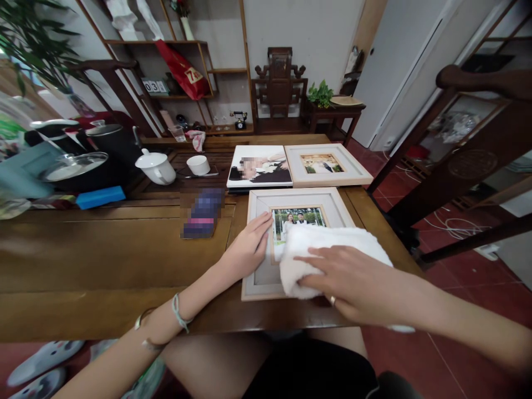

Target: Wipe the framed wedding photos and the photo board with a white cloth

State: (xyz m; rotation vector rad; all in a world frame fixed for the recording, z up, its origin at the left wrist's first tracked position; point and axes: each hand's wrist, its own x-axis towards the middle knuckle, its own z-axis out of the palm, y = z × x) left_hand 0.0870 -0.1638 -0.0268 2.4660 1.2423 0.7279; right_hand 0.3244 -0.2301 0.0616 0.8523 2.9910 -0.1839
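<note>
A pale wooden picture frame with a small photo lies flat near the table's front edge. My left hand rests flat on the frame's left side, fingers stretched toward the photo. My right hand presses a fluffy white cloth onto the lower right part of the frame, fingers extended over the cloth. The cloth hides the frame's right corner.
A second framed photo and a frameless print lie behind. A white teapot, a cup, pots with lids and a blue box sit at the left on the wooden table. A dark wooden chair stands to the right.
</note>
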